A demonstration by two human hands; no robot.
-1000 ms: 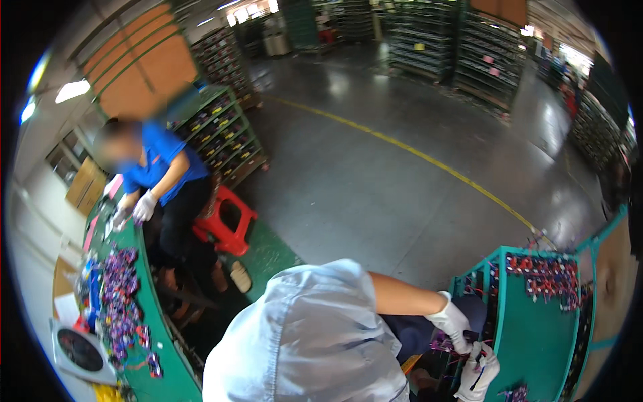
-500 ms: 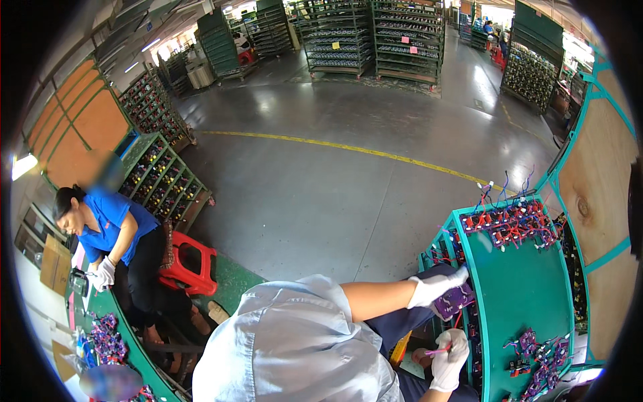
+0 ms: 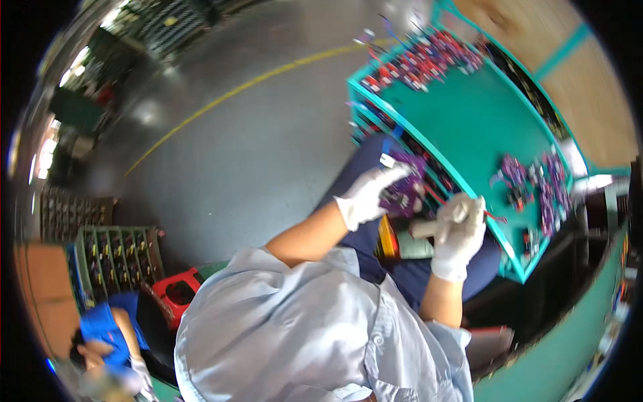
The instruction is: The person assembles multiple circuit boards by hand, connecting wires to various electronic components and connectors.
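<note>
My left hand [image 3: 367, 194], in a white glove, grips the edge of a purple circuit board [image 3: 406, 186] above my lap. A white connector shows at the board's upper left corner. Close by on the right, my gloved right hand [image 3: 459, 234] is closed on a red wire [image 3: 495, 216], whose end sticks out past the fingers. Another stretch of red wire runs between the board and this hand; motion blur hides whether it is the same wire. Both hands are beside the near side of a teal cart [image 3: 462, 134].
Red and purple wired boards [image 3: 429, 61] crowd the cart's far end, and more purple boards [image 3: 552, 191] lie at its right. Lower shelves hold further boards. A co-worker in blue [image 3: 110, 331] sits at lower left near a red stool [image 3: 175, 295]. A green bench edge [image 3: 569, 342] curves behind at right.
The view has swung right, so the cart and my hands sit higher in it. My left hand still grips the purple board. My right hand, wire held, has come up beside the cart's top edge.
</note>
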